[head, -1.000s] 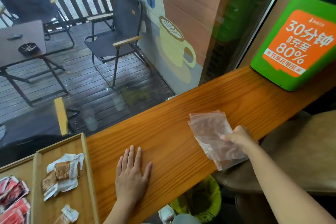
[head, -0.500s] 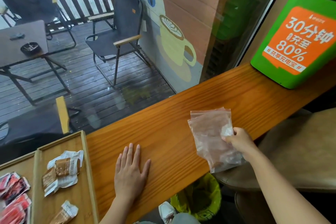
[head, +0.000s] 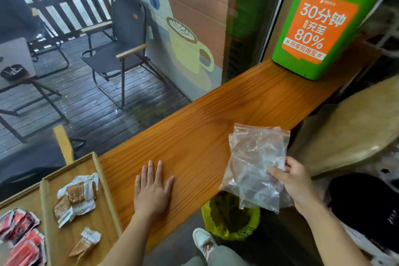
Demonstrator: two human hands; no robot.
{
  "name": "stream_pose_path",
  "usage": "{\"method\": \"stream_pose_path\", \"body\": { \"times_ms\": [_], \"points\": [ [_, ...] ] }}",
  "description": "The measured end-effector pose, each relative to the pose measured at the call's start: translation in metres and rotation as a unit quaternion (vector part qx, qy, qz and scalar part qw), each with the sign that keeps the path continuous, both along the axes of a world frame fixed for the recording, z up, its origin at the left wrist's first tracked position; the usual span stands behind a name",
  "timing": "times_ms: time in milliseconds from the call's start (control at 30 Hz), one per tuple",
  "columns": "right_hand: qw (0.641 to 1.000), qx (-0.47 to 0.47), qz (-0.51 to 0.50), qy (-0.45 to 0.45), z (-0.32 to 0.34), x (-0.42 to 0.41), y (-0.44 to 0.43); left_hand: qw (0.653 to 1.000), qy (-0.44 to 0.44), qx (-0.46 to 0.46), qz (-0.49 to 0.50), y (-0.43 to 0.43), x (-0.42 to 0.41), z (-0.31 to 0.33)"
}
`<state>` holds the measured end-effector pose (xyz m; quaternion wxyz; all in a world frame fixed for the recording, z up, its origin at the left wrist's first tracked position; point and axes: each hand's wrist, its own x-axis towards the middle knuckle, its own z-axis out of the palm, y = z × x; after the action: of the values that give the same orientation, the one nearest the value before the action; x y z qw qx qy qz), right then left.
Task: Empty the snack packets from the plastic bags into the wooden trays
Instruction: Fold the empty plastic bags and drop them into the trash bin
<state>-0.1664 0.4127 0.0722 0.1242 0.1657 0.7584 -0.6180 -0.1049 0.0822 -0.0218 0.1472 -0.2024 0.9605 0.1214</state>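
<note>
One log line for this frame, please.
right hand: holds clear bag above counter edge | left hand: flat on counter | trays: brown and red packets inside

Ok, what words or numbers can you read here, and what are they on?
"30分钟" on the green box's orange sign.
"充至" on the same sign.
"80%" on the same sign.
"#共享充电宝#" on the sign's white strip.
Small logo above "30分钟": too blurred.
Brown packets in the tray: print too blurred.
Red packets: too blurred.
</note>
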Motion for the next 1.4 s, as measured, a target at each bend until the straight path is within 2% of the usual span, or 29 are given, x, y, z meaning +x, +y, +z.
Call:
{"method": "stream_pose_path", "body": {
  "times_ms": [300, 467, 567, 633, 833, 1000, 1067, 1133, 1267, 1333, 1400],
  "points": [
    [0.999, 0.007, -0.014, -0.041, -0.029, 0.102, 0.016, 0.997, -0.079, 0.019, 0.018, 0.001, 0.013, 0.018],
    [0.996, 0.032, 0.022, -0.085, -0.056, 0.125, 0.028, 0.995, -0.095, 0.026, 0.022, 0.000, 0.016, 0.028],
    [0.991, 0.080, 0.040, -0.097, -0.073, 0.124, 0.031, 0.995, -0.093, 0.021, 0.028, 0.004, 0.006, 0.034],
    [0.986, 0.115, 0.064, -0.103, -0.084, 0.119, 0.032, 0.997, -0.071, -0.011, 0.013, 0.012, 0.000, 0.037],
    [0.968, 0.210, 0.093, -0.101, -0.115, 0.085, 0.042, 0.992, 0.094, -0.040, -0.080, 0.060, -0.032, 0.032],
    [0.959, 0.238, 0.137, -0.064, -0.153, 0.056, 0.041, 0.985, 0.109, -0.028, -0.132, 0.098, -0.049, 0.005],
    [0.948, 0.265, 0.168, -0.043, -0.173, 0.048, 0.032, 0.982, 0.125, -0.052, -0.128, 0.102, -0.048, -0.007],
    [0.930, 0.309, 0.199, 0.019, -0.202, 0.043, 0.022, 0.982, 0.134, -0.057, -0.123, 0.102, -0.048, -0.010],
    [0.870, 0.394, 0.273, 0.111, -0.283, 0.040, 0.003, 0.981, 0.141, -0.054, -0.125, 0.100, -0.050, -0.010],
    [0.851, 0.425, 0.285, 0.119, -0.333, 0.040, -0.001, 0.979, 0.150, -0.053, -0.127, 0.101, -0.049, -0.010],
    [0.820, 0.470, 0.318, 0.080, -0.386, 0.042, -0.002, 0.978, 0.157, -0.056, -0.129, 0.100, -0.048, -0.011]
  ]
}}
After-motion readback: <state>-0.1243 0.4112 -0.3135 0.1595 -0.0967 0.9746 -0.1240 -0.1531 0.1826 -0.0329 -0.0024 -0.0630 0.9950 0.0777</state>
